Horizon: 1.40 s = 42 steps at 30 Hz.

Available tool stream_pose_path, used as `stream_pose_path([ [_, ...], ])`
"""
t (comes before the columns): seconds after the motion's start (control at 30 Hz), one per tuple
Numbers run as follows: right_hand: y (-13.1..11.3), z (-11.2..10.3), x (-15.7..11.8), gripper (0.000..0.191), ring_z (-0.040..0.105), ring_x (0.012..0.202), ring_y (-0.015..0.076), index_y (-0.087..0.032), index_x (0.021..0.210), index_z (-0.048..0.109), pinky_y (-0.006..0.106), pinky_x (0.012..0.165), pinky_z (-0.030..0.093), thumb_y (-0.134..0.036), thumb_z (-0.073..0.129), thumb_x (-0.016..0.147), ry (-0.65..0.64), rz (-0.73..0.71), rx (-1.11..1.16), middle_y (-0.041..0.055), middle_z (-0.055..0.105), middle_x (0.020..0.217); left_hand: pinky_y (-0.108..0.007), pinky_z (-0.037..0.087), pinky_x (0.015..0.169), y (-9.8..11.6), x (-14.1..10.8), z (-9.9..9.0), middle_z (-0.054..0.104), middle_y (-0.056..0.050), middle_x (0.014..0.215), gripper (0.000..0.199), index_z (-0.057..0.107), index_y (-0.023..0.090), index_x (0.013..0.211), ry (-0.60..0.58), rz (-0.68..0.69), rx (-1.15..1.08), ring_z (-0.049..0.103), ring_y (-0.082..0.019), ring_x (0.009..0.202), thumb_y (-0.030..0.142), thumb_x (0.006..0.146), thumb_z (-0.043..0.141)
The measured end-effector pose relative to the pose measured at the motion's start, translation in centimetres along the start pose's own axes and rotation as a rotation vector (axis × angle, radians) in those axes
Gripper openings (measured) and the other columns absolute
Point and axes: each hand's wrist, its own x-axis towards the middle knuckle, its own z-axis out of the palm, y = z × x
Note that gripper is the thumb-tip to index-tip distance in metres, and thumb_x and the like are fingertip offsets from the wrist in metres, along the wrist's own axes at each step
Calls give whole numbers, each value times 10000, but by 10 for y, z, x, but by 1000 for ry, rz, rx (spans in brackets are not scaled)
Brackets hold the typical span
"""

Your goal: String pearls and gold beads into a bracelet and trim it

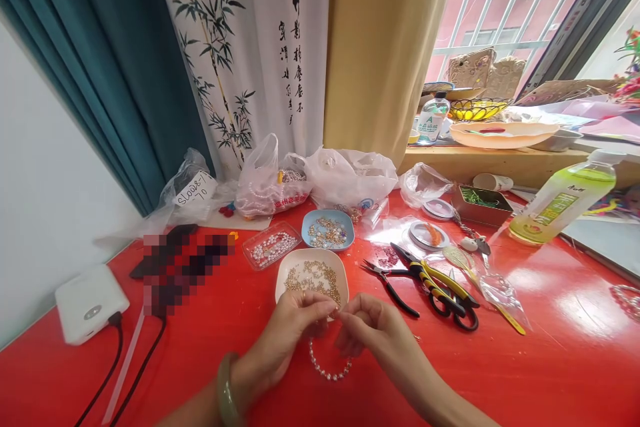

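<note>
My left hand (pixel 295 323), with a pale green bangle (pixel 227 387) at the wrist, is closed in a pinch on a bead string (pixel 330 375). The string hangs in a curve of pearly white and gold beads below my fingers, over the red table. Thumb and forefinger of my right hand (pixel 373 330) are pressed together, almost touching the left fingertips; what they pinch is too small to make out. Just beyond my hands stands a white dish (pixel 283 280) of small gold beads, its near edge partly hidden by my fingers.
Behind the dish are a blue bowl (pixel 327 215) of beads and a clear tray (pixel 247 261) of pearls. Pliers (pixel 435 277) and small cutters (pixel 393 287) lie to the right, near a bottle (pixel 563 200). A white power bank (pixel 93 303) with cables sits left. Plastic bags (pixel 353 177) line the back.
</note>
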Motion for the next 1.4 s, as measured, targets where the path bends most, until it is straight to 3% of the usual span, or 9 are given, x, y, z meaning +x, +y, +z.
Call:
stream_pose_path([
  [0.8, 0, -3, 1, 331, 448, 401, 50, -135, 668, 522, 188, 457, 329, -446, 636, 653, -85, 44, 205, -32, 554, 481, -214, 342, 593, 4, -2, 3, 607, -26, 609, 192, 701, 137, 708, 8, 70, 11, 433, -92, 570, 313, 639, 665],
  [1.4, 1, 1, -1, 330, 475, 399, 63, -144, 638, 493, 197, 464, 348, -451, 612, 668, -64, 85, 219, -17, 582, 492, -216, 359, 610, 4, -2, 2, 642, -35, 667, 180, 698, 143, 704, 14, 49, 0, 474, -100, 602, 302, 620, 682],
])
